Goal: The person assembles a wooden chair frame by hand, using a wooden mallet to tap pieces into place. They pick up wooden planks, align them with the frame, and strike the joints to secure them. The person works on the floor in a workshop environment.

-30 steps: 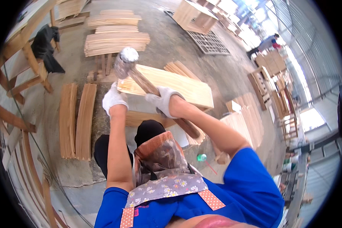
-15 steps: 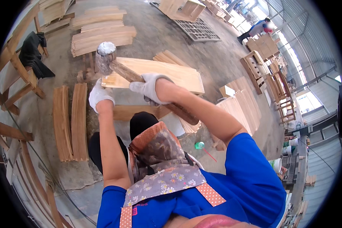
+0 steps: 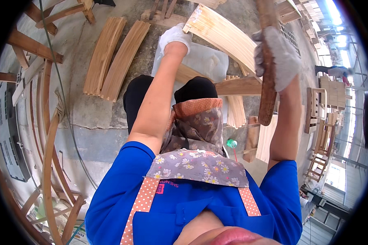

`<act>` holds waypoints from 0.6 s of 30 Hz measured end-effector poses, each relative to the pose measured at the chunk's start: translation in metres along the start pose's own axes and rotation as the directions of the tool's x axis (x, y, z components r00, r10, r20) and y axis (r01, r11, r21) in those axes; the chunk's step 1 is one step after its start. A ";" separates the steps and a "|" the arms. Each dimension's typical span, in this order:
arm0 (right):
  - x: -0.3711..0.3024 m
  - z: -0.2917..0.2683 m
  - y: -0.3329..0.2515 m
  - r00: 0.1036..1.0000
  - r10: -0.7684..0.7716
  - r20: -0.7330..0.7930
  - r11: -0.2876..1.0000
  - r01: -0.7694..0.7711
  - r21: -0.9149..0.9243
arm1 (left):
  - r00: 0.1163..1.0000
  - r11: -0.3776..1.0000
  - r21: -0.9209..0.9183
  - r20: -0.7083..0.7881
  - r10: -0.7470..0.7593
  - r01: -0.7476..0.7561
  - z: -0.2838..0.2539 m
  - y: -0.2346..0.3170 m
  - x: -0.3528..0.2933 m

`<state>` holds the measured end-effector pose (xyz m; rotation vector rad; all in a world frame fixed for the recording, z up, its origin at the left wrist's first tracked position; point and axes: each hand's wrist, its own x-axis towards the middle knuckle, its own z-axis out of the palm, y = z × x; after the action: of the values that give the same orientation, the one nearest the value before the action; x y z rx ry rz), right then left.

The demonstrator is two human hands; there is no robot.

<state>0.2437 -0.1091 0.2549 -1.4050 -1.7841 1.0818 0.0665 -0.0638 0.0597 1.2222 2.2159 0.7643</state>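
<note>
- Right hand (image 3: 279, 57) wraps round a wooden handle (image 3: 267, 87), whose upper end leaves view; it looks stiff, best gripped low.
- Left hand (image 3: 176, 38) meets the left end of a pale board (image 3: 223, 32); whether it grips, I cannot tell.
- The board, beyond the knees (image 3: 195, 90), seems stiff and fairly light; hold by its edges.
- Two wood stacks (image 3: 126, 61) lie leftward.

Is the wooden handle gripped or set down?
Gripped: the gloved right hand wraps around the wooden handle, which runs out of frame.
</note>
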 end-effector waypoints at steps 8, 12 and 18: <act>0.015 0.029 0.042 0.936 0.292 0.198 0.894 -0.194 -0.404 | 0.998 0.999 0.019 -0.039 0.041 -0.040 0.006 -0.002 0.000; 0.022 0.013 0.006 0.949 0.246 0.196 0.939 -0.183 -0.292 | 0.999 0.999 0.043 -0.041 0.023 -0.022 0.000 -0.002 0.000; 0.013 0.019 0.032 0.999 -0.049 -0.006 0.978 0.047 -0.203 | 0.999 1.000 0.028 -0.053 0.009 -0.008 -0.002 -0.002 0.001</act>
<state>0.2389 -0.0975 0.2179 -1.4748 -1.9553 0.8852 0.0635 -0.0642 0.0593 1.2392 2.2722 0.7800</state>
